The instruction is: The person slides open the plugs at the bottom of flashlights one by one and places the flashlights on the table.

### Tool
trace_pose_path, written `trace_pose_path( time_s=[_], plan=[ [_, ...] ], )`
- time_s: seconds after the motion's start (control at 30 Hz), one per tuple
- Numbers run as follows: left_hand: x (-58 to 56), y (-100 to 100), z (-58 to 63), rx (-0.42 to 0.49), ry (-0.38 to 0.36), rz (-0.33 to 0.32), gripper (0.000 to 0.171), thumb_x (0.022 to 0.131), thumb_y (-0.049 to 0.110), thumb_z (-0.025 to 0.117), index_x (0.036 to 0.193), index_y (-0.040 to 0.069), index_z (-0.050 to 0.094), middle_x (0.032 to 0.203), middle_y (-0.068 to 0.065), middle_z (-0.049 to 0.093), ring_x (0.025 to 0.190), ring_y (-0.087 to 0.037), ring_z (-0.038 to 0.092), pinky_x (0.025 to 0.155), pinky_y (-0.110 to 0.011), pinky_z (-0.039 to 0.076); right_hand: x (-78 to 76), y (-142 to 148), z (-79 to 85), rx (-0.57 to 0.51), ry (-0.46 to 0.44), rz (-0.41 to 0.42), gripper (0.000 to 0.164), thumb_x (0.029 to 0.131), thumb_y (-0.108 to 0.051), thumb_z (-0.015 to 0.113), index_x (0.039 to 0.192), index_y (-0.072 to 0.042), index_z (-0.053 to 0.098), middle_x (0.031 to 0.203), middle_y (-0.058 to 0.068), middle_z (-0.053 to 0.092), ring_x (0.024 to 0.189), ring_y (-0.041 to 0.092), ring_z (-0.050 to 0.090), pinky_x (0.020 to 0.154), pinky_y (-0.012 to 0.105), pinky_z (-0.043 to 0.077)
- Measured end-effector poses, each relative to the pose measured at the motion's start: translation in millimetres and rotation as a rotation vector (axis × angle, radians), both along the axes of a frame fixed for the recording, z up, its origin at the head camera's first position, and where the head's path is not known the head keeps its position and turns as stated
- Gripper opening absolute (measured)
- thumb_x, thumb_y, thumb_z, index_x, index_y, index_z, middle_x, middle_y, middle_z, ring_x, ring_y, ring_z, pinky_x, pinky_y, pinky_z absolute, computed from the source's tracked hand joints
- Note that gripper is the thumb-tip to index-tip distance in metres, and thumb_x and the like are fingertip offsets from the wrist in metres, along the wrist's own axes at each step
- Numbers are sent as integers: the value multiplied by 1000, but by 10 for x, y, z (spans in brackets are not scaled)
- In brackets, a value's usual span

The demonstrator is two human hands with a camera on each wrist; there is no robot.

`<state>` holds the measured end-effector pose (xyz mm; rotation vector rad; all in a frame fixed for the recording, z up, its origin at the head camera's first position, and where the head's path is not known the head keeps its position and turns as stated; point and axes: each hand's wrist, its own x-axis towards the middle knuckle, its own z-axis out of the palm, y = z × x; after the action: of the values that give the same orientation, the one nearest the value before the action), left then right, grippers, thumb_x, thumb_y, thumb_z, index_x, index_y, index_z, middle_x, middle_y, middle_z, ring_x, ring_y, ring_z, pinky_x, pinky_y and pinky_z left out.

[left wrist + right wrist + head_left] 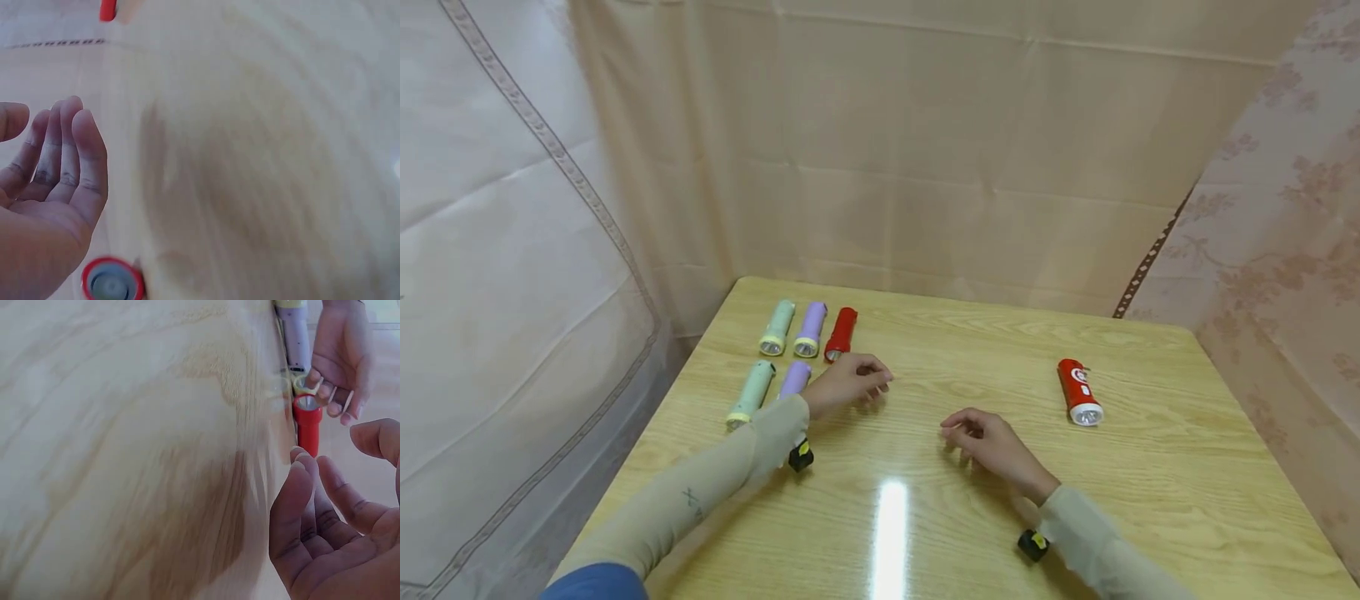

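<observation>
My left hand (846, 383) hovers over the table's left half with loosely bent fingers and nothing in them. It is nearest to a red flashlight (842, 332) and partly covers a purple flashlight (795, 377). Beside these lie another purple flashlight (811, 327) and two green ones, a far green flashlight (778, 325) and a near green flashlight (752, 392). Held above the middle of the table, my right hand (988, 442) is relaxed and holds nothing. Off to its right lies a red flashlight with a white head (1077, 390), apart from the hand.
The wooden table (955, 342) is bounded at the back by a beige curtain (887, 167). Pale cloth (505, 275) hangs on the left, and a floral curtain (1292, 217) on the right. A bright light reflection (890, 537) shows on the near tabletop.
</observation>
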<state>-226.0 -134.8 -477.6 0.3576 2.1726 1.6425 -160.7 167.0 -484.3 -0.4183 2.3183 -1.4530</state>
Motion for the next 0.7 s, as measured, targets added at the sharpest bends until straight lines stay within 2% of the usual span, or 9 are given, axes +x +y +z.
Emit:
trace_pose_path(
  time_s=[0.03, 0.17, 0.47, 0.53, 0.7],
  plan=[
    [-8, -35, 25, -3, 4, 10, 34, 105, 26, 64, 120, -4, 66, 110, -21, 68, 94, -37, 68, 78, -44, 61, -17, -8, -43, -1, 3, 8, 32, 104, -29, 65, 124, -3, 67, 97, 13, 70, 71, 26, 61, 53, 31, 52],
    [-47, -178, 119, 8, 13, 57, 35, 105, 22, 63, 124, -7, 64, 113, -25, 67, 100, -42, 67, 87, -50, 59, -27, -95, -47, 9, 20, 41, 34, 104, -32, 65, 123, -5, 67, 96, 13, 71, 68, 27, 62, 54, 33, 53],
    [-77, -582, 284, 57, 30, 193, 29, 105, 21, 62, 119, -5, 64, 117, -32, 64, 91, -30, 67, 95, -60, 53, -51, -351, -44, 10, 14, 59, 32, 103, -31, 66, 121, -5, 68, 94, 11, 72, 67, 24, 62, 52, 31, 51],
    [-86, -671, 304, 50, 34, 216, 30, 105, 20, 62, 120, -6, 64, 118, -34, 63, 91, -31, 67, 95, -59, 54, -46, -417, -39, 14, 18, 67, 30, 103, -30, 66, 120, -5, 68, 94, 10, 72, 68, 24, 63, 53, 30, 50],
    [-120, -874, 338, 3, 61, 260, 30, 106, 17, 61, 122, -8, 62, 116, -34, 63, 97, -39, 66, 87, -46, 59, -45, -598, -23, 18, 43, 81, 27, 103, -31, 65, 118, -8, 69, 93, 9, 72, 72, 25, 65, 58, 28, 50]
  ],
)
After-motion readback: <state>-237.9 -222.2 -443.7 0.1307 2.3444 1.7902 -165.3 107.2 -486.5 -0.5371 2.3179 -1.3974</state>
